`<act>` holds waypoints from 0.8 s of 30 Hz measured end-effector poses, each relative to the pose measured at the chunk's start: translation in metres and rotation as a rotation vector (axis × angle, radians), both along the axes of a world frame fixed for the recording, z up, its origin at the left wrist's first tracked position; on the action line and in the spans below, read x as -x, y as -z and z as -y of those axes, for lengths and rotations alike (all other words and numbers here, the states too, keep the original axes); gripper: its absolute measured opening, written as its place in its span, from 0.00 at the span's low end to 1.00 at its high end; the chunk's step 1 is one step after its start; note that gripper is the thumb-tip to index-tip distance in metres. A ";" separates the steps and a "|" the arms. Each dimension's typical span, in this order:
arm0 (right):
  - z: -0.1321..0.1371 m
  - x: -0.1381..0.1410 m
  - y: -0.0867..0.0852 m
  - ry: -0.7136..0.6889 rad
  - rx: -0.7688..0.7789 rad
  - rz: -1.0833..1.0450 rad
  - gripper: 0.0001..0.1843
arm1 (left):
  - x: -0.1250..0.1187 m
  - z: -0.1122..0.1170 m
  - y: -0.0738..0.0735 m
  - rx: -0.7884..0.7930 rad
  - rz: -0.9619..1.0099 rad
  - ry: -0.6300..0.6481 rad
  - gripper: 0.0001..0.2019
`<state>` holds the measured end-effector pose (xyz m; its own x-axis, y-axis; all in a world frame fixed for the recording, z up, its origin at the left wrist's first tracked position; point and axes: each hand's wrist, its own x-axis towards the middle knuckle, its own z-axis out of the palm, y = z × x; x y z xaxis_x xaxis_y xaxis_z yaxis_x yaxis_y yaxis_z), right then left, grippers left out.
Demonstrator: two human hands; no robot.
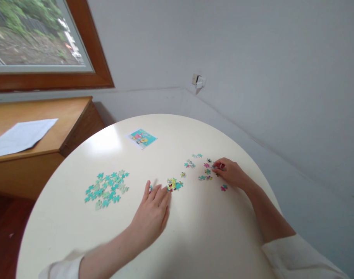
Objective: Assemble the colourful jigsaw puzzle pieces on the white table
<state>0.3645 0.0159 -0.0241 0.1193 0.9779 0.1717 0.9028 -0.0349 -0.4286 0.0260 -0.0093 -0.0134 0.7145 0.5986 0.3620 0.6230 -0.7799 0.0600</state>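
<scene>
My left hand (152, 211) rests on the table with its fingers spread, its tips touching the lower left edge of a small joined puzzle section (172, 183) showing a yellow cartoon face. A loose puzzle piece (150, 188) shows between its fingers. Over on the right, my right hand (229, 170) has its thumb and fingertips brought together at a scatter of loose pieces; what they pinch is mostly hidden. Close by lie a pink piece (206, 165), a green piece (207, 171) and a pink-and-teal piece (224, 188).
A spread of teal and pale green puzzle pieces (107, 188) covers the left of the round white table (194, 248). The picture card (142, 138) lies near the far edge. Beyond stand a wooden cabinet (78, 128) with a white paper (22, 135) and walls.
</scene>
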 end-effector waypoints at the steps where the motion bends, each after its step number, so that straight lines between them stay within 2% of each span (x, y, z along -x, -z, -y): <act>1: 0.000 0.000 0.000 -0.006 -0.007 0.003 0.06 | 0.000 0.000 0.000 0.003 0.002 0.003 0.17; 8: 0.000 0.000 -0.003 -0.026 -0.031 0.007 0.05 | 0.002 -0.004 -0.008 0.003 0.064 0.013 0.14; 13: 0.000 0.003 -0.006 -0.011 -0.013 0.008 0.05 | 0.008 -0.015 -0.012 -0.031 0.075 -0.037 0.13; 20: 0.001 0.004 -0.005 -0.043 -0.023 -0.035 0.07 | 0.006 -0.016 -0.010 -0.043 0.105 -0.027 0.11; 24: 0.001 0.006 -0.005 0.004 -0.003 -0.098 0.05 | 0.005 -0.015 -0.007 -0.047 0.111 -0.012 0.11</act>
<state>0.3585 0.0147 -0.0189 0.1400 0.9768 0.1621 0.8562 -0.0372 -0.5154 0.0211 0.0054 -0.0062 0.6611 0.5877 0.4663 0.6240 -0.7758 0.0931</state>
